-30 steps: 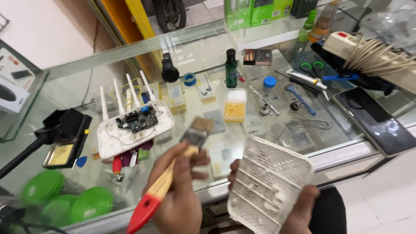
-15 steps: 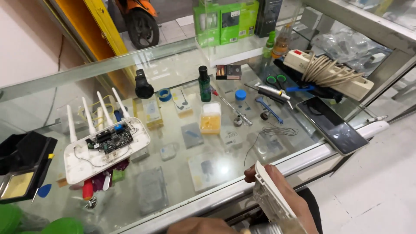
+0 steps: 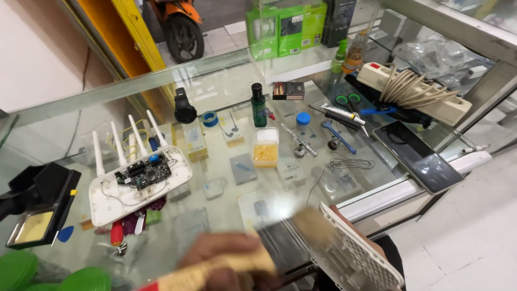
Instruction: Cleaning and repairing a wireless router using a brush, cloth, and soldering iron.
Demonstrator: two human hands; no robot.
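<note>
Nearest, bottom edge: left hand (image 3: 223, 258) clamped on a wood-handled brush (image 3: 258, 253), motion-blurred, bristles at the white vented cover (image 3: 358, 253); right hand (image 3: 358, 229) mostly hidden behind that cover, gripping it from the rear, cover tilted w/ its edge over the glass worktop (image 3: 226, 215). Mid worktop: opened white router (image 3: 137, 180), circuit board exposed, antennas up, approx. left of centre, well apart from both hands. Far side: dark green bottle (image 3: 259, 105) upright, phone (image 3: 418, 156) lying flat at right.

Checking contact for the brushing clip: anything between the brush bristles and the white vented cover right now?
Nothing visible. The left hand holds the brush, motion-blurred, with its bristles against the upper edge of the white vented cover, which the right hand holds from behind. The opened router and the yellow box lie farther back on the glass counter.
</note>
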